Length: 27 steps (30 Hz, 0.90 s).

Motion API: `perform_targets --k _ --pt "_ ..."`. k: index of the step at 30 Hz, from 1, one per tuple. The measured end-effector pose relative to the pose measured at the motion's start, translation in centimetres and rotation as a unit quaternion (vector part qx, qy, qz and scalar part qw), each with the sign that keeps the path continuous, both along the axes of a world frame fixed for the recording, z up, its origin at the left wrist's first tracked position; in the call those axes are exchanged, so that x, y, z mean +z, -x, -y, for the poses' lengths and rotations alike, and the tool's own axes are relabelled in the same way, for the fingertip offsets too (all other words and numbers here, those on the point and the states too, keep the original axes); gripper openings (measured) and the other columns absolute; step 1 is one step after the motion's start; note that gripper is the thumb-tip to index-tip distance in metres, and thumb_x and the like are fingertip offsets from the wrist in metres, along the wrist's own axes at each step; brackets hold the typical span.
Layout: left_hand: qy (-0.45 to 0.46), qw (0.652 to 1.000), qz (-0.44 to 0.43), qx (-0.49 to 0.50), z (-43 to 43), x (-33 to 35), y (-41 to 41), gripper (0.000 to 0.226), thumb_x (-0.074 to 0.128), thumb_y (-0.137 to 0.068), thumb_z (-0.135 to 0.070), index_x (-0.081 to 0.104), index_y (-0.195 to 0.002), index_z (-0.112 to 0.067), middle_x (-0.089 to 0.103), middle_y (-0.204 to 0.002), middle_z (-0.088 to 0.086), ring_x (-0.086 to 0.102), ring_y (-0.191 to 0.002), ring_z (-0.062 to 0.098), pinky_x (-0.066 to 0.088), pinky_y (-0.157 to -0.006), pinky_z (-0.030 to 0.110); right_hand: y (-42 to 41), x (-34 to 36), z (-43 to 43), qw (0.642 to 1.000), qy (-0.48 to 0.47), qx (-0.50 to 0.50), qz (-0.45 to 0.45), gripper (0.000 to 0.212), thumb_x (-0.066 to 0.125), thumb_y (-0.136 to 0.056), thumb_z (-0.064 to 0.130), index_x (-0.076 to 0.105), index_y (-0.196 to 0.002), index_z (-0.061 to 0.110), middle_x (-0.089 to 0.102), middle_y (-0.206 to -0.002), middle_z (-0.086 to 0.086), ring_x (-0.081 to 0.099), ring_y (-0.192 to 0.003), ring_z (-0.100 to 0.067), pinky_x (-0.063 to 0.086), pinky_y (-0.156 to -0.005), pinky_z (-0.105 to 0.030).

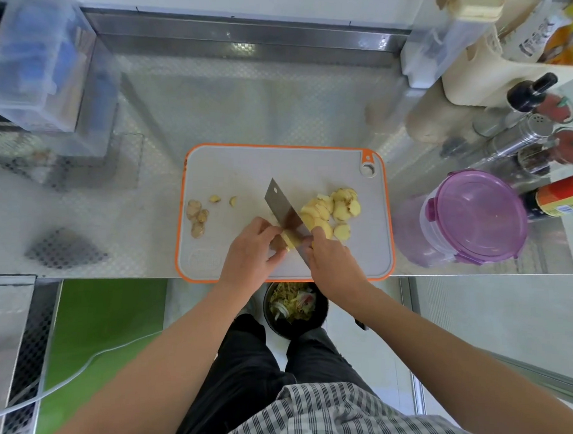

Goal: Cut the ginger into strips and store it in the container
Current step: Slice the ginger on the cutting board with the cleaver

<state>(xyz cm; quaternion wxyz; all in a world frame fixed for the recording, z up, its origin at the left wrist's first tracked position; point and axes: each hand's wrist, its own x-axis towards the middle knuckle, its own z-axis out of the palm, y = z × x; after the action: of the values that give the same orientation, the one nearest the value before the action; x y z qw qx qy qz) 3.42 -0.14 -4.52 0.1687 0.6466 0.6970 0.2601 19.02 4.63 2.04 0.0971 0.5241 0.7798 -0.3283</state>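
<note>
Cutting board, grey with an orange rim: lay on the steel counter at its front edge.
Ginger piece: sat on the near middle of the board, under the curled fingers of the left hand, which gripped it.
Knife, a broad cleaver: blade was set against the ginger piece. The right hand was clamped round the handle, which was itself hidden.
Ginger slices: heaped on the board just right of the blade.
Trimmings: lay at the board's left edge.
Container, clear with a purple clip lid, closed: stood on the counter right of the board.
Bottle, red-orange label: lay behind the container, print too blurred to read.
White bag: stood at the far right, dark characters illegible.
Bin: stood below the counter edge and held scraps.
</note>
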Motion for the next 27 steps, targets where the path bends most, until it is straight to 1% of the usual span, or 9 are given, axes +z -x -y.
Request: perform_targets --k 3,6,9,12,16,19,21,24,27 --pt "0.017 0.998 -0.041 0.047 0.0 0.0 0.3 0.027 0.079 -0.073 -0.032 0.065 -0.083 -0.011 0.058 -0.079 0.004 0.057 -0.07 0.022 0.046 -0.058 0.031 -0.1 0.2 0.0 1.0 -0.005 -0.014 -0.006 0.01 0.033 -0.101 0.023 0.029 -0.097 0.015 0.047 -0.072 -0.006 0.045 -0.066 -0.03 0.032 -0.057 -0.035" --pt "0.086 0.987 -0.057 0.124 -0.1 -0.3 0.6 0.036 0.07 -0.08 -0.048 0.064 -0.076 -0.012 0.062 -0.071 0.003 0.058 -0.069 0.024 0.044 -0.06 0.034 -0.1 0.1 0.2 1.0 -0.002 -0.013 -0.013 0.008 0.035 -0.101 0.019 0.031 -0.097 0.015 0.046 -0.069 -0.006 0.046 -0.065 -0.03 0.033 -0.055 -0.035" --pt "0.1 0.983 -0.034 0.148 -0.3 -0.2 0.3 0.027 0.065 -0.086 -0.041 0.065 -0.083 -0.015 0.062 -0.073 0.002 0.058 -0.074 0.023 0.041 -0.065 0.032 0.4 -0.2 0.7 1.0 0.003 0.004 0.0 0.006 0.037 -0.1 0.013 0.031 -0.097 0.014 0.044 -0.069 -0.004 0.046 -0.065 -0.028 0.033 -0.055 -0.035" --pt "0.094 0.98 -0.002 0.175 -0.7 0.1 -0.1 0.017 0.066 -0.087 -0.03 0.063 -0.092 -0.015 0.062 -0.081 0.002 0.057 -0.081 0.023 0.039 -0.07 0.03 1.1 -0.7 0.9 1.0 -0.006 0.017 0.021 0.008 0.038 -0.097 0.006 0.034 -0.102 0.011 0.047 -0.078 -0.008 0.046 -0.068 -0.027 0.034 -0.057 -0.035" --pt "0.112 0.962 0.078 0.237 -1.0 0.6 0.2 0.022 0.064 -0.088 -0.031 0.056 -0.092 -0.011 0.064 -0.085 0.003 0.058 -0.083 0.023 0.04 -0.075 0.033 1.7 -1.1 0.5 0.999 -0.002 0.018 0.032 0.012 0.039 -0.096 0.004 0.036 -0.105 0.01 0.048 -0.08 -0.009 0.047 -0.069 -0.027 0.035 -0.057 -0.035" --pt "0.129 0.932 0.151 0.304 -1.0 1.2 0.4 0.034 0.066 -0.085 -0.038 0.046 -0.099 -0.014 0.06 -0.074 -0.002 0.057 -0.075 0.02 0.04 -0.069 0.033 1.5 -0.9 0.3 0.999 -0.003 0.026 0.032 0.011 0.039 -0.096 0.005 0.033 -0.101 0.013 0.045 -0.074 -0.005 0.046 -0.068 -0.027 0.036 -0.057 -0.035" --pt "0.141 0.919 0.185 0.319 -1.2 1.4 0.2 0.039 0.064 -0.086 -0.042 0.044 -0.104 -0.014 0.058 -0.071 -0.006 0.056 -0.073 0.018 0.038 -0.069 0.032 1.4 -0.8 0.3 0.999 -0.003 0.038 0.032 0.011 0.039 -0.097 0.006 0.033 -0.102 0.013 0.047 -0.076 -0.005 0.046 -0.068 -0.026 0.037 -0.057 -0.035" --pt "0.147 0.923 0.177 0.308 -1.5 0.9 0.2 0.031 0.06 -0.091 -0.038 0.048 -0.104 -0.012 0.06 -0.079 -0.001 0.057 -0.078 0.023 0.038 -0.07 0.033 1.2 -0.8 0.5 0.998 -0.006 0.049 0.033 0.014 0.039 -0.096 0.006 0.035 -0.109 0.011 0.048 -0.08 -0.007 0.044 -0.067 -0.027 0.034 -0.056 -0.035" --pt "0.13 0.932 0.167 0.293 -1.6 0.5 0.6 0.016 0.059 -0.092 -0.031 0.052 -0.095 -0.016 0.064 -0.076 0.001 0.061 -0.074 0.022 0.04 -0.065 0.032 0.8 -0.6 0.5 0.999 -0.012 0.047 0.026 0.012 0.038 -0.097 0.007 0.036 -0.108 0.011 0.043 -0.072 -0.002 0.044 -0.066 -0.026 0.034 -0.056 -0.034"
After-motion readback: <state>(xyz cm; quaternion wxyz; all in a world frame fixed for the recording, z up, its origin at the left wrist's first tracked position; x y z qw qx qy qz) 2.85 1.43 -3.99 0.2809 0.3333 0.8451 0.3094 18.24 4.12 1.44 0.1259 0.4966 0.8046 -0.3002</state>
